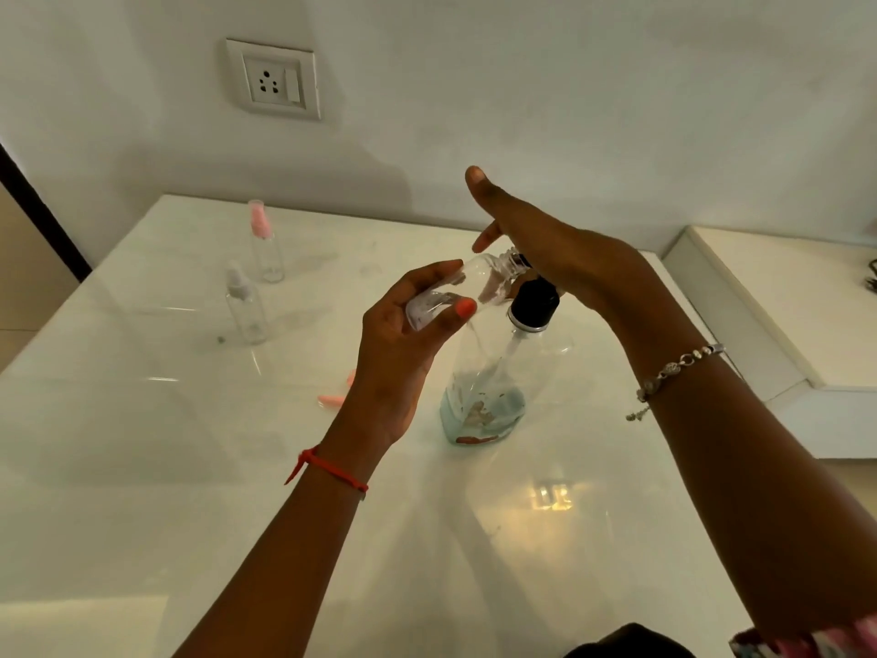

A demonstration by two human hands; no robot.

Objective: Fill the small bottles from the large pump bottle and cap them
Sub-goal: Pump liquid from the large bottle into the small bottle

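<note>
A large clear pump bottle (493, 377) with a black pump top stands on the white table (142, 467), holding a little bluish liquid at its bottom. My left hand (403, 344) grips a small clear uncapped bottle (474, 282), tilted with its threaded neck up against the pump spout. My right hand (536, 249) lies flat on the pump head with fingers straight, covering the spout. Two more small clear bottles stand at the back left, one with a pink cap (265, 242) and one with a white cap (244, 303).
A loose pink cap piece (332, 400) lies on the table left of my left wrist. A wall socket (275, 80) is on the wall behind. A white ledge (769, 296) borders the table on the right.
</note>
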